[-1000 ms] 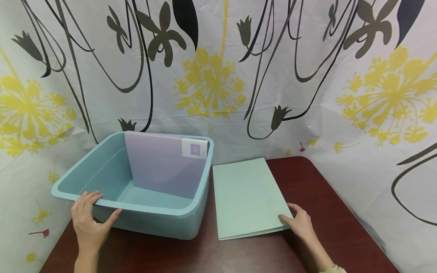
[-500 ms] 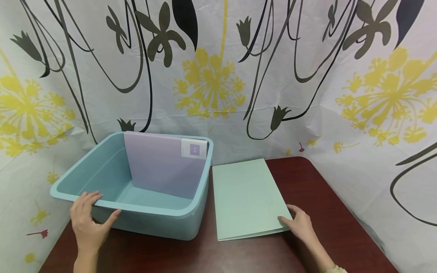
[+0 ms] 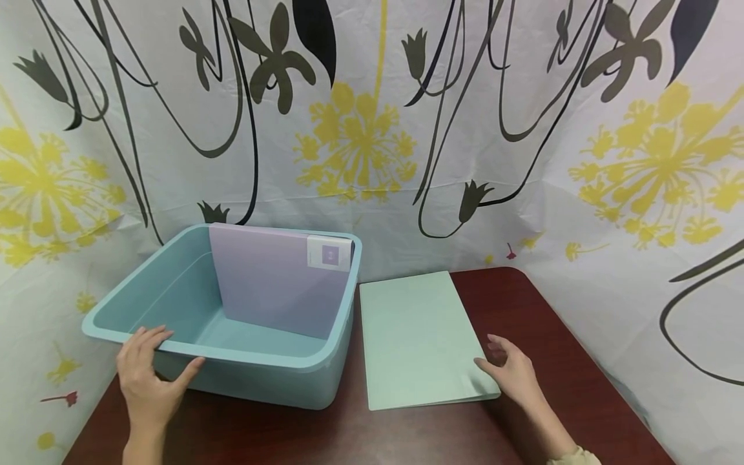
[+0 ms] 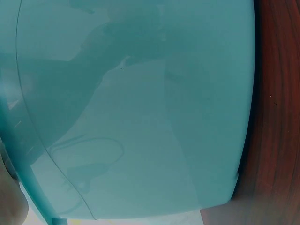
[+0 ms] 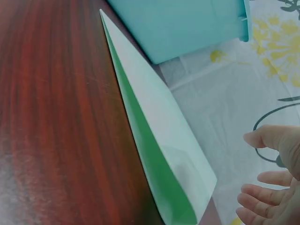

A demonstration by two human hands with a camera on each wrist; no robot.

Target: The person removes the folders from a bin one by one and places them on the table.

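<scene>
A light-blue plastic tub (image 3: 244,381) stands at the left of the table. My left hand (image 3: 148,381) holds its near rim, fingers over the edge and thumb along the outer wall. In the left wrist view the tub's wall (image 4: 140,117) fills most of the picture, and only a bit of the hand (image 4: 11,201) shows. A pale green paper folder (image 3: 421,342) lies flat to the right of the tub. My right hand (image 3: 514,371) hovers by its near right corner, thumb and fingers apart. The right wrist view shows the folder (image 5: 159,112) slightly agape along one edge, the fingers clear of it.
A lilac folder (image 3: 279,284) with a white label (image 3: 329,253) leans upright against the tub's back wall. Beneath everything is a dark red wood table (image 3: 564,374). A white flower-printed sheet (image 3: 372,239) hangs behind and around the sides.
My right hand has let go of the green folder's near right corner and lifted slightly, and that corner has dropped. The left hand stays on the tub's rim.
</scene>
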